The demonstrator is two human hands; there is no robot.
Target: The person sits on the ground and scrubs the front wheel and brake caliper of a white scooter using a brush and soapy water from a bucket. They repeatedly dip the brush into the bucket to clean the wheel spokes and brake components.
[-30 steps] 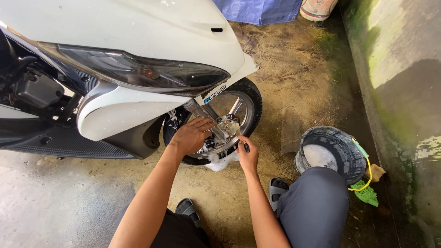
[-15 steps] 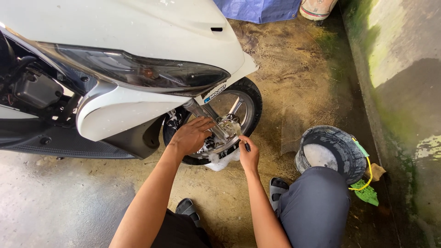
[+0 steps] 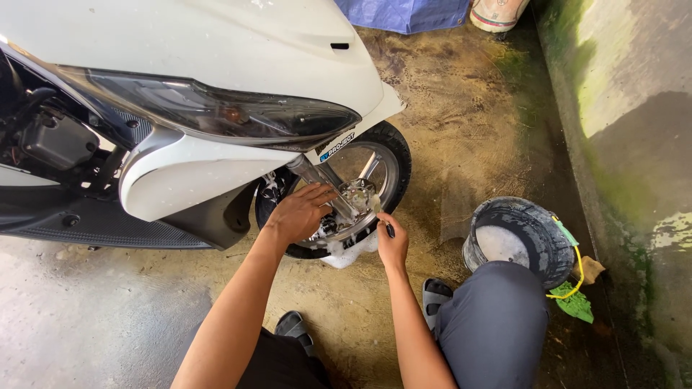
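Observation:
A white scooter stands at the upper left, its black front wheel on the wet ground. My left hand rests on the silver fork leg and the wheel's hub, fingers spread over the metal. My right hand is closed around a thin dark-handled tool held against the lower rim. White soap foam hangs under the wheel just below both hands.
A black bucket with foamy water stands at the right by my knee. A green scrap and a yellow cord lie beside it. A mossy concrete wall runs along the right. A blue tarp lies at the top.
Both hands stay at the wheel hub; the right hand shifts only slightly along the rim. The scooter and bucket have not moved.

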